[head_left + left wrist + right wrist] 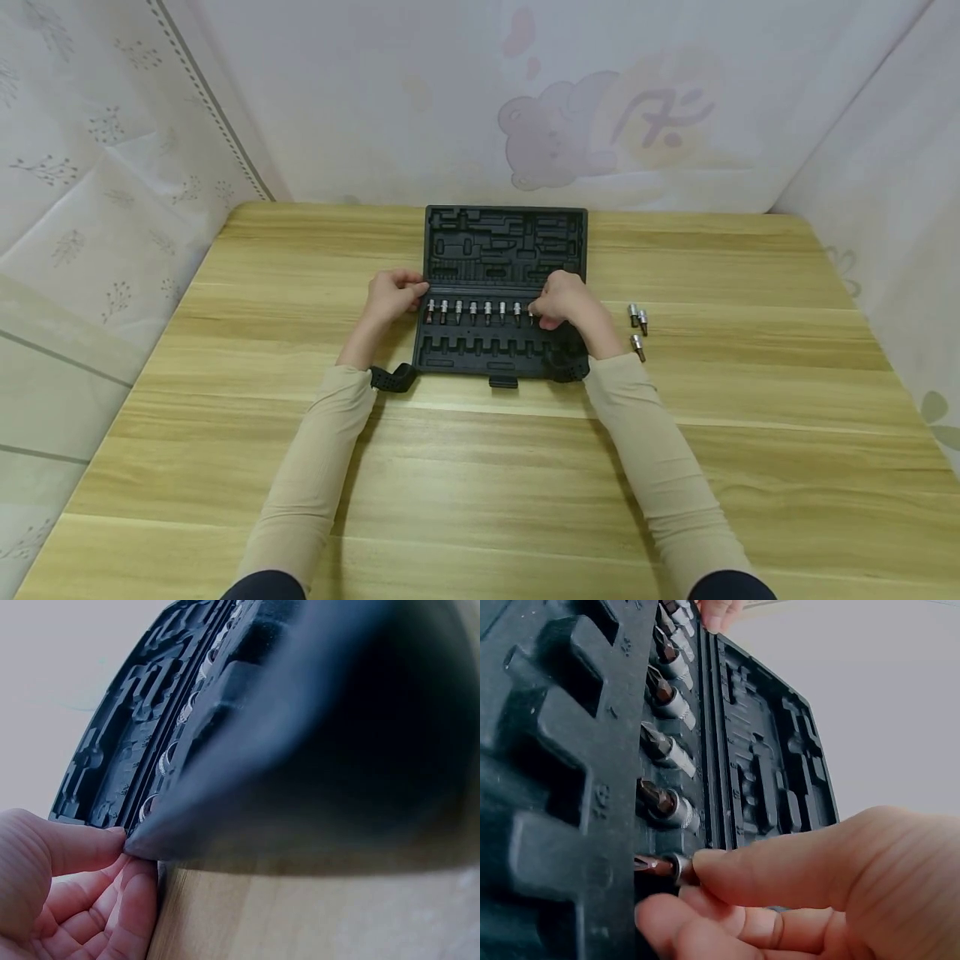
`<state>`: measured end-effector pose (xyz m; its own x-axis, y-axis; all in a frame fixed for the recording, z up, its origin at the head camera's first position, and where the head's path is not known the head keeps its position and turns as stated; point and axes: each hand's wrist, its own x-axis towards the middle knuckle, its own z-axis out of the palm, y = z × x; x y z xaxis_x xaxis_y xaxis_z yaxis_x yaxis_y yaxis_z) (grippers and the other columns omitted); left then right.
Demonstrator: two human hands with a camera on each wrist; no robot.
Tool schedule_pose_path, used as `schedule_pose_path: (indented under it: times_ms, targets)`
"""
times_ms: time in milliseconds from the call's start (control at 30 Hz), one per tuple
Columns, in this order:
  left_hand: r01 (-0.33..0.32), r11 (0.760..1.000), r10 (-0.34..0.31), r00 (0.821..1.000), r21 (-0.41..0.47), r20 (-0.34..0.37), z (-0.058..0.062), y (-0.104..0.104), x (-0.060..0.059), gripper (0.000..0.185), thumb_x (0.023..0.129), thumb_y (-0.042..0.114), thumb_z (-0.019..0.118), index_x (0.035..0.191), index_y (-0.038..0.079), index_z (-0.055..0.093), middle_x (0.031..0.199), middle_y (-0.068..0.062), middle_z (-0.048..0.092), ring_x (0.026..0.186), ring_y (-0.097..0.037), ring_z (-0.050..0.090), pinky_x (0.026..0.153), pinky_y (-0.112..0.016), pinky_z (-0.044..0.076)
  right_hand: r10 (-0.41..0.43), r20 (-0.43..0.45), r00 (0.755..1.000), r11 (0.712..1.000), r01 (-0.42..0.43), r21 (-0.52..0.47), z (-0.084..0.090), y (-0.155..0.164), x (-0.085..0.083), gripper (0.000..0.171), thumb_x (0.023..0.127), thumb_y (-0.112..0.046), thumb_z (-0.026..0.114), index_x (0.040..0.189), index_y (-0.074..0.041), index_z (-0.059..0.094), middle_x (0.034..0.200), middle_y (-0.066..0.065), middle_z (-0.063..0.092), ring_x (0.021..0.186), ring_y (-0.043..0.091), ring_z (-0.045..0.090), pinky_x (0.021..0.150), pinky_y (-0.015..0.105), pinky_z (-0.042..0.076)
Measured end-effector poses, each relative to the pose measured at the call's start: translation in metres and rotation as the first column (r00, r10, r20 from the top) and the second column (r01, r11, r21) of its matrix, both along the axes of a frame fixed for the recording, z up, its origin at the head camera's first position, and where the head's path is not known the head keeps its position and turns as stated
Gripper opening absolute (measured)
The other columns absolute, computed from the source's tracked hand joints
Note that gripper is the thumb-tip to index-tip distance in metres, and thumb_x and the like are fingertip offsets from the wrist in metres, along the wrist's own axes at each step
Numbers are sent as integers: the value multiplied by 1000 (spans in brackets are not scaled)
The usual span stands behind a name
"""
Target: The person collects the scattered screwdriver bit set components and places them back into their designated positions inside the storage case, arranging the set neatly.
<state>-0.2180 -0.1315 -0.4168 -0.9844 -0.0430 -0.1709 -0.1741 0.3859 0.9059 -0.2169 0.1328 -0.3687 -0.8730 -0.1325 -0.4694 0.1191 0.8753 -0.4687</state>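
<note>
A black tool case lies open on the wooden table. A row of several bit sockets is seated across its middle. My left hand grips the case's left edge; the left wrist view shows the left hand with thumb and fingers pinching the case corner. At the right end of the row, my right hand pinches one bit socket. In the right wrist view that bit socket sits in a slot of the case, with the right hand holding its metal base.
Three loose bit sockets lie on the table just right of the case. The case's front row of slots holds nothing. Patterned cloth walls close off the table at the back and both sides.
</note>
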Motion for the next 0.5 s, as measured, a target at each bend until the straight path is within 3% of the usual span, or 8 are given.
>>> schedule_pose_path:
  times_ms: [167,300,400,500]
  targets:
    - [3,1000,-3,1000,0,7,1,0,0,25,90,9,62,109,-6,64,92,-17,65,58,-8,53,58,-19,51,-32,88,996,999,36,-36,2,1,-7,25,90,-15,62,67,-3,63,54,1,61,49,11,62,84,38,52]
    - [2,1000,-2,1000,4,5,1,-1,0,25,90,9,62,110,-6,64,91,-17,65,59,-8,54,58,-19,51,-62,145,987,998,63,-6,2,6,-18,24,87,-22,68,75,-2,64,48,-1,55,42,7,54,66,30,54]
    - [5,1000,-5,1000,5,8,1,-1,0,26,91,9,61,111,-6,64,90,-16,64,60,-8,54,59,-20,51,-73,214,974,997,71,17,2,10,-26,29,84,-30,71,76,-3,63,48,-1,52,40,6,49,51,23,50]
    - [8,1000,-8,1000,4,10,0,0,0,26,91,9,61,111,-6,64,90,-16,64,60,-9,54,60,-21,51,-70,286,956,998,65,26,4,14,-31,30,83,-33,72,75,-6,63,50,-2,51,41,6,47,48,20,45]
